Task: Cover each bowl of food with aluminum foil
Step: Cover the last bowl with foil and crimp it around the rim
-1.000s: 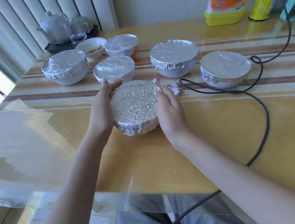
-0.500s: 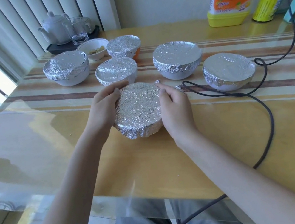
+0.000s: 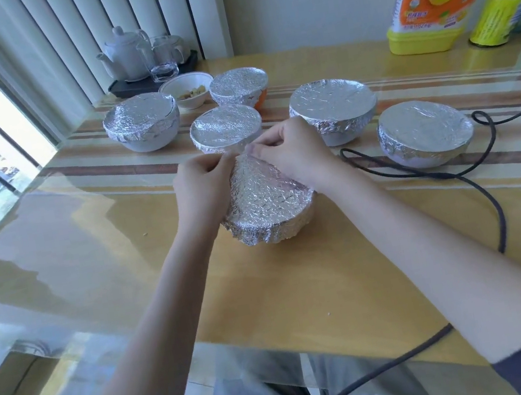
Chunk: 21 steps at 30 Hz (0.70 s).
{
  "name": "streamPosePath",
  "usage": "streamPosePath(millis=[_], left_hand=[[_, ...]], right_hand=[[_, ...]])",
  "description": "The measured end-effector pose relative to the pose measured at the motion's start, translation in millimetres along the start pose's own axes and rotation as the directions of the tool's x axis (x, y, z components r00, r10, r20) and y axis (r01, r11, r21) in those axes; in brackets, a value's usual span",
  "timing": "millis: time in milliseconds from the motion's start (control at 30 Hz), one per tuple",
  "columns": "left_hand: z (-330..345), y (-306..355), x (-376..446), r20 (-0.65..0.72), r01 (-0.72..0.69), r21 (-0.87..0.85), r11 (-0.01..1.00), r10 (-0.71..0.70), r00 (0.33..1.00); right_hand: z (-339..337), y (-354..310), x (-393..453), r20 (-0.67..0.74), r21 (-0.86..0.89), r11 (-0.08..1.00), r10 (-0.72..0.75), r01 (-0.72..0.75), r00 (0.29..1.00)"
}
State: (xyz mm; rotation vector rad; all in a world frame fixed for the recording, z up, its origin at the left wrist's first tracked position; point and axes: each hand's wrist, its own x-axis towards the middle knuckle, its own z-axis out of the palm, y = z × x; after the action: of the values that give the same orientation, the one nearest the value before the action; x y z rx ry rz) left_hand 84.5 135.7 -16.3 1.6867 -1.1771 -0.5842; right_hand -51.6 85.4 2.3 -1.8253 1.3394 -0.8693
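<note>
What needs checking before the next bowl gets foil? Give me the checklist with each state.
1. Foil on the near bowl wraps top and sides: ok.
2. Far edge crimped: cannot tell; left hand and right hand pinch the foil there.
3. Five bowls behind it sealed, such as the right bowl: ok.
4. Small bowl with food covered: not ok, it is open.
5. Spare foil within sight: cannot tell.
6. Cable off the bowls: ok.
</note>
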Motion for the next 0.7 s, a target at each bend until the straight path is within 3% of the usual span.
streamPosePath(millis=[133, 233, 367, 500, 600, 700], left_hand=[[0.5, 2.8, 0.7, 0.0, -0.023, 0.047, 0.999, 0.023, 1.0], [-7.2, 4.4, -0.5, 0.056, 0.104, -0.121, 0.987, -0.098, 0.994], [-18.5, 0.3, -4.1, 0.193, 0.294, -0.351, 0.889, -0.238, 0.952], [-20.0, 0.4, -16.3, 0.153, 0.254, -0.369, 0.894, -0.211, 0.965], [-30.0, -5.1, -20.4, 0.1, 0.279, -0.376, 0.884, -0.26, 0.96], [-36.5, -13.0, -22.0, 0.068, 0.272, -0.378, 0.885, -0.267, 0.961]], right_hand=[[0.2, -3.7, -1.3, 0.024, -0.013, 1.0, 0.022, -0.021, 0.999], [-15.2, -4.8, -10.0, 0.074, 0.089, 0.989, 0.112, -0.119, 0.991], [-28.9, 12.0, -52.6, -0.117, 0.289, 0.935, 0.248, -0.206, 0.962], [-5.3, 11.0, -76.0, -0.165, 0.356, 0.927, 0.19, -0.121, 0.968], [2.2, 8.0, -59.5, -0.125, 0.346, 0.932, 0.162, -0.11, 0.979], [-7.4, 13.0, -38.2, 0.087, 0.339, 0.932, 0.107, -0.131, 0.99]])
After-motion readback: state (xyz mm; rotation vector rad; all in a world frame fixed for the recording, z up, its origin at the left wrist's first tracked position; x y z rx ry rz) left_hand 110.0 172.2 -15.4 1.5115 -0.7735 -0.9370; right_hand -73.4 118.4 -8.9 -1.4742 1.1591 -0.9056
